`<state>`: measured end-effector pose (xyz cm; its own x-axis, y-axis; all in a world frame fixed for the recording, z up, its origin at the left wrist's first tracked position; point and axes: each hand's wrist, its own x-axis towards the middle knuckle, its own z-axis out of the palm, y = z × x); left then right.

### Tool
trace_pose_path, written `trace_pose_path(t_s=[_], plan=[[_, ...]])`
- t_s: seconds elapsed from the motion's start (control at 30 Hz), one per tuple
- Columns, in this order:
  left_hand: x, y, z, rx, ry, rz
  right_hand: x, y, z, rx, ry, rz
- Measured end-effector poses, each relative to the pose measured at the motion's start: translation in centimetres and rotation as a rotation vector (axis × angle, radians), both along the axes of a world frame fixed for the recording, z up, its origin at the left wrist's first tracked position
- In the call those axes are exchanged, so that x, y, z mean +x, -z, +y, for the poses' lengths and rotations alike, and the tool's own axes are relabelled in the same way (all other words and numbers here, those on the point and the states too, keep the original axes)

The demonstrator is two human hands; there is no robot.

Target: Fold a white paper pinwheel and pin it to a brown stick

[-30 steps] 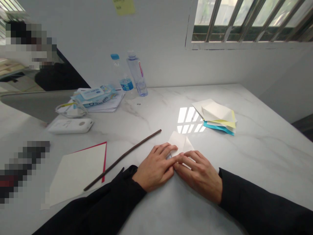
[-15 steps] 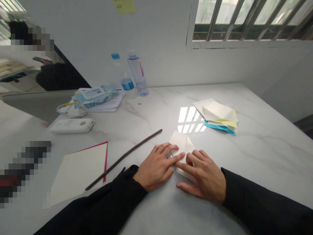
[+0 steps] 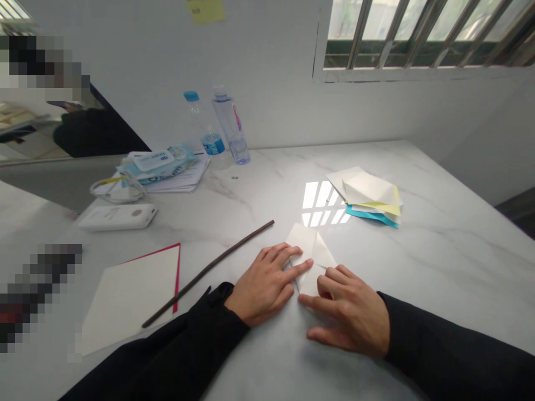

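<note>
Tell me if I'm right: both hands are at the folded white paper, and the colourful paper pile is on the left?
Not left: the head view shows the colourful paper pile on the right. The left hand and right hand are at the folded white paper.

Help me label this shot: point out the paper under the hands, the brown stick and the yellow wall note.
Paper [image 3: 308,243]: head view, on its upper part.
Stick [image 3: 212,264]: head view, near the middle of its length.
Note [image 3: 207,11]: head view, on the middle of its visible face.
</note>
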<state>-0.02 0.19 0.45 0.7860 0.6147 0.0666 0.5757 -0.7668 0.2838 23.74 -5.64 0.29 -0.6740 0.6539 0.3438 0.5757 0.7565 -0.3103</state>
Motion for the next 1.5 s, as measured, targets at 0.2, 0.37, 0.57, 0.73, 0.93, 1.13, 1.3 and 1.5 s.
trace_pose_path(t_s=[0.2, 0.37, 0.57, 0.73, 0.93, 1.13, 1.3, 1.5], plan=[[-0.1, 0.2, 0.2, 0.014, 0.011, 0.003, 5.2, -0.9, 2.5, -0.049, 0.077, 0.195], [-0.1, 0.4, 0.3, 0.023, 0.013, -0.009, 8.6, 0.1, 4.0, -0.061, 0.033, 0.156], [0.1, 0.4, 0.5, 0.049, 0.013, -0.002, 8.2, 0.9, 3.7, -0.047, 0.012, 0.104], [0.1, 0.2, 0.6, 0.065, 0.016, 0.009, 8.2, 1.0, 3.6, -0.042, 0.03, 0.106], [0.2, 0.3, 0.6, 0.062, 0.024, 0.029, 8.4, 1.4, 3.1, -0.05, 0.01, 0.093], [0.2, 0.3, 0.5, 0.048, 0.02, 0.021, 8.8, 0.2, 2.9, -0.153, -0.019, 0.168], [0.1, 0.4, 0.6, 0.01, 0.015, 0.009, 5.6, -1.1, 2.9, 0.004, 0.024, 0.117], [0.0, 0.4, 0.2, -0.001, -0.001, -0.009, 1.1, -0.5, 2.0, 0.0, -0.062, -0.127]])
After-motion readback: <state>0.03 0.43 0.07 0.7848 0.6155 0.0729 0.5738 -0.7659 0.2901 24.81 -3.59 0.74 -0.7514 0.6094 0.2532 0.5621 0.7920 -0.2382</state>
